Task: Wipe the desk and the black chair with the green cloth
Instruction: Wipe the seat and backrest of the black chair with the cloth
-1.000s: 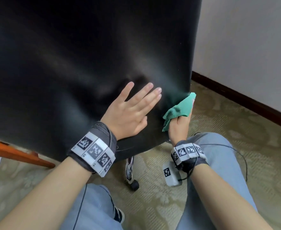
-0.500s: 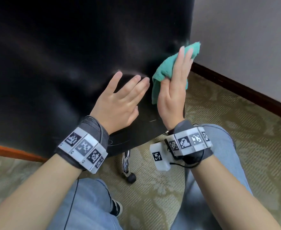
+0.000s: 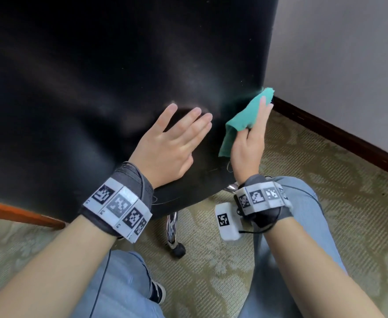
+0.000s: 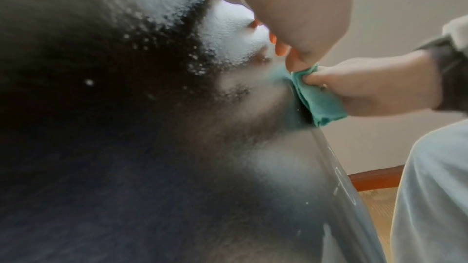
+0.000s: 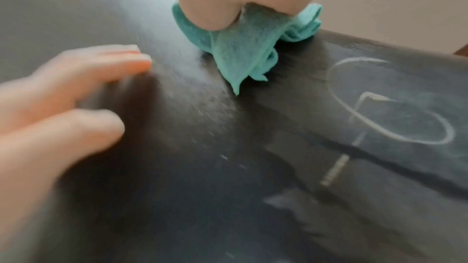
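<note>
Green cloth (image 3: 245, 115) soft, limp, light; right hand (image 3: 248, 145) pinches bunched fold, rubs black chair (image 3: 119, 76) right edge. Left hand (image 3: 167, 148) flat, fingers relaxed, braces chair back.

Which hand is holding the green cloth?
The right hand grips the green cloth against the black chair; the left hand lies flat, holding nothing.
</note>
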